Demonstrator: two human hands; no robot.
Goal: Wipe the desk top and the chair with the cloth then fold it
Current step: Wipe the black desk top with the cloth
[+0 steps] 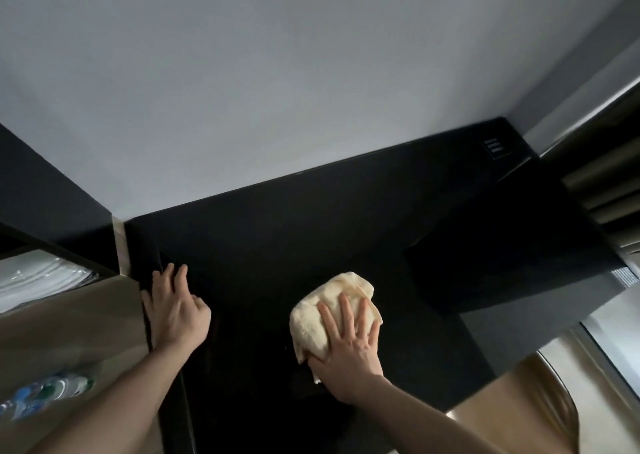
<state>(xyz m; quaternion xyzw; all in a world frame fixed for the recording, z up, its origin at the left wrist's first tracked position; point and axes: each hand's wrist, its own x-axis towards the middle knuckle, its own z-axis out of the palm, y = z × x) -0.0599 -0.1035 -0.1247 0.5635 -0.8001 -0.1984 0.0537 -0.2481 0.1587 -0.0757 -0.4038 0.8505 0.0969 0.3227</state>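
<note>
Right hand [348, 346] presses flat on the cloth [329, 309] beneath it.

Dim, soft blur, fisheye edges

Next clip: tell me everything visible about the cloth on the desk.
The cloth is cream, soft-looking fabric, bunched into a rumpled wad, not folded or spread. It lies on the black desk top, near its front middle. The right hand presses on it with straight, spread fingers, covering its near part. The left hand rests apart on the desk's left edge.
</note>
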